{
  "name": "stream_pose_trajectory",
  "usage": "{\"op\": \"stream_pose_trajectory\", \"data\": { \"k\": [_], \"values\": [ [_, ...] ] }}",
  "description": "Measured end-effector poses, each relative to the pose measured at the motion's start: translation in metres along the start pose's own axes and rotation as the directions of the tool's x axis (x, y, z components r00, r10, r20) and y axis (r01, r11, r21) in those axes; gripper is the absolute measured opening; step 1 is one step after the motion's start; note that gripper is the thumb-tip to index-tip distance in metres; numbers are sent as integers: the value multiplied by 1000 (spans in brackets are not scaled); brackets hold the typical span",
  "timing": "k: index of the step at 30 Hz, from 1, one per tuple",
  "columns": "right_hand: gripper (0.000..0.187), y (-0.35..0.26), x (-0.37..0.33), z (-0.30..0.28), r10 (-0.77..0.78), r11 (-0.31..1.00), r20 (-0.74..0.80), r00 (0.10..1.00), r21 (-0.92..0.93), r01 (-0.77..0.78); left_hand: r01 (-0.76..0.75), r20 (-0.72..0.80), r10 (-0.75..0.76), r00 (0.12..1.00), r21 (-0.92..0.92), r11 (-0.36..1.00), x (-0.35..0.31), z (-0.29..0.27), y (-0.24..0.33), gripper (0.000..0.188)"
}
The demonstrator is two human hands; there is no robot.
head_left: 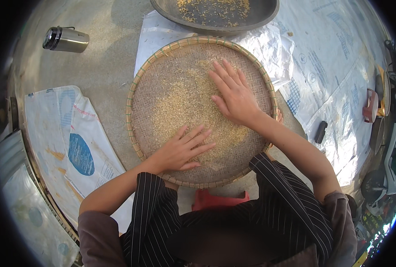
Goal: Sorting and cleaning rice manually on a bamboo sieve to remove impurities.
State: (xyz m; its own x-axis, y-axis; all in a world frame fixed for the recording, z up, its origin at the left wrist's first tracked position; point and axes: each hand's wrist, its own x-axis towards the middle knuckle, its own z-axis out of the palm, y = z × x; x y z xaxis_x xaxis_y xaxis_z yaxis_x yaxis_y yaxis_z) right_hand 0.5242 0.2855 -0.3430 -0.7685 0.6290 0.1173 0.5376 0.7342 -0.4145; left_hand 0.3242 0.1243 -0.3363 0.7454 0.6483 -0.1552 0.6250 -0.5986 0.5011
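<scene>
A round woven bamboo winnowing tray (144, 71) lies in front of me, its rim bound with green ties. Pale yellow grain (171, 104), perhaps rice with husks, is spread in a loose layer over its middle. My left hand (182, 149) rests on the grain at the near left with its fingers spread. Farther off, my right hand (235, 95) lies flat over the right side of the tray, fingers stretched out toward the far rim. Neither hand grips anything.
Beyond the tray stands a dark basin (215, 29) with some grain inside. A steel flask (71, 40) lies at the far left. Printed white sacks (84, 133) and sheeting (322, 66) cover the ground on both sides. A small black object (321, 132) lies at right; a red stool (215, 200) is near me.
</scene>
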Motion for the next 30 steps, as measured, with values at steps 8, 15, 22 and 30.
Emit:
{"op": "stream_pose_trajectory", "data": {
  "k": [8, 15, 22, 30],
  "values": [
    [67, -53, -18, 24, -42, 995, 174, 984, 94, 26, 654, -500, -588, 636, -57, 755, -85, -29, -31, 77],
    [65, -71, -3, -34, 194, 977, -25, 981, -90, -196, 915, 51, -993, 107, -395, 78, -149, -61, -17, 42],
    [32, -65, -26, -70, 688, 721, 190, 700, -71, -689, 856, -216, -973, 85, -484, 183, -200, -48, 16, 35],
    [35, -119, 20, -116, 644, 763, -42, 763, -33, -646, 706, -353, -935, 21, -657, 264, -230, -146, -2, 29]
  ]
}}
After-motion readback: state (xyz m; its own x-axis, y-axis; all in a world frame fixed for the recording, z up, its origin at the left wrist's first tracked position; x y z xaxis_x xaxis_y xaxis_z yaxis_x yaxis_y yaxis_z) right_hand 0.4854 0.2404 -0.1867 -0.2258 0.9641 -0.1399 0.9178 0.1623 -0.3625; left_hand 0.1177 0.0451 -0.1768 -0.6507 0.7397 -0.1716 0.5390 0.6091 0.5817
